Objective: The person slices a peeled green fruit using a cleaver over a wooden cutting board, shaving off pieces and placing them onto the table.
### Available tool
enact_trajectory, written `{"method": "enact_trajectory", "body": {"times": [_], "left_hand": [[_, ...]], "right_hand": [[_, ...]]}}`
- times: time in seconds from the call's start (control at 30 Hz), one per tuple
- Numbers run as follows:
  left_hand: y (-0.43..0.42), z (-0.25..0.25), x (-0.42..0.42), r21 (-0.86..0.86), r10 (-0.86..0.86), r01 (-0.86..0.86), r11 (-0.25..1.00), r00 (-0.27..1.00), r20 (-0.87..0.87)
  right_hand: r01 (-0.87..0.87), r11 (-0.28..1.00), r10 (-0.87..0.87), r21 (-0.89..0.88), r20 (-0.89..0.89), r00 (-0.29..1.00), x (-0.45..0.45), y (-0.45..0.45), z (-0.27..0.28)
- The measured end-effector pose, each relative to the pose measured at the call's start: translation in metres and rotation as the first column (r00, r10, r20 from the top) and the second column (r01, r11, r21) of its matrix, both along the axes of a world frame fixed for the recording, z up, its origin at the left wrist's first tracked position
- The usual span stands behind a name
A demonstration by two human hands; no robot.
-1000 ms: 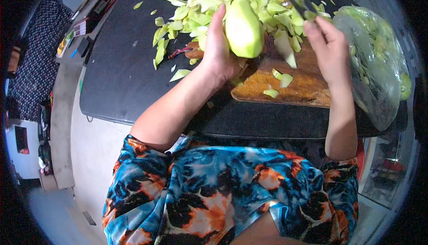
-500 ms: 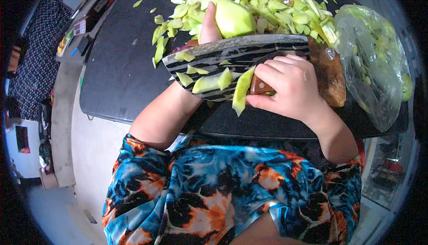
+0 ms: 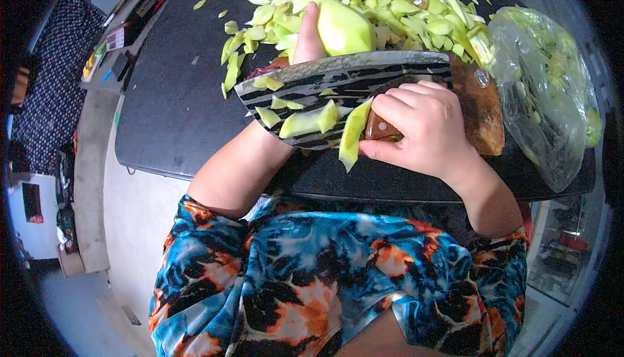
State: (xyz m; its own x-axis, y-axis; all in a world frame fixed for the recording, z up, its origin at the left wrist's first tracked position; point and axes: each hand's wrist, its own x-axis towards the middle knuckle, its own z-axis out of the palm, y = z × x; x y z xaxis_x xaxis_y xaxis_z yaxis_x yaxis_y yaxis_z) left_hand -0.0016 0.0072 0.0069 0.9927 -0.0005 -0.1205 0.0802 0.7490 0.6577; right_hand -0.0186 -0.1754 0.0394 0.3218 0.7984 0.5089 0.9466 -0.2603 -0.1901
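Pale-green fruit (image 3: 346,28), at twelve o'clock, looks firm, weighty and slippery, best cradled around its middle; left grip (image 3: 307,40) holds it, fingers hidden; right grip (image 3: 426,123) wraps the handle (image 3: 382,127) of the cleaver (image 3: 312,88).

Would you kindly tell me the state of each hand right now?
Left hand, mostly hidden behind the cleaver: holding the peeled green fruit.
Right hand: closed around the cleaver's brown handle.
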Motion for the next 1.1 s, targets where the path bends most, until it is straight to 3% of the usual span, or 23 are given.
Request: {"method": "enact_trajectory", "body": {"times": [0.2,0.6,0.9,1.1], "left_hand": [[-0.0008,0.0007,-0.0023,-0.096,-0.057,0.056,0.994,0.998,-0.006],[0.001,-0.0005,0.001,-0.066,-0.049,0.049,0.997,0.999,0.001],[-0.0037,0.0061,-0.0005,0.091,0.061,-0.06,0.994,0.998,-0.011],[0.0017,-0.0016,0.0024,-0.057,-0.028,0.028,0.998,1.0,-0.006]], "right_hand": [[0.008,1.0,-0.008,-0.012,-0.009,1.0,0.0023,-0.0009,-0.0018],[-0.02,1.0,0.019,-0.015,-0.017,1.0,-0.0002,-0.0001,-0.0008],[-0.01,1.0,0.009,-0.023,-0.025,1.0,-0.0002,-0.0011,0.001],[-0.028,0.999,0.027,-0.02,-0.027,0.999,-0.0021,-0.0015,0.0026]]}}
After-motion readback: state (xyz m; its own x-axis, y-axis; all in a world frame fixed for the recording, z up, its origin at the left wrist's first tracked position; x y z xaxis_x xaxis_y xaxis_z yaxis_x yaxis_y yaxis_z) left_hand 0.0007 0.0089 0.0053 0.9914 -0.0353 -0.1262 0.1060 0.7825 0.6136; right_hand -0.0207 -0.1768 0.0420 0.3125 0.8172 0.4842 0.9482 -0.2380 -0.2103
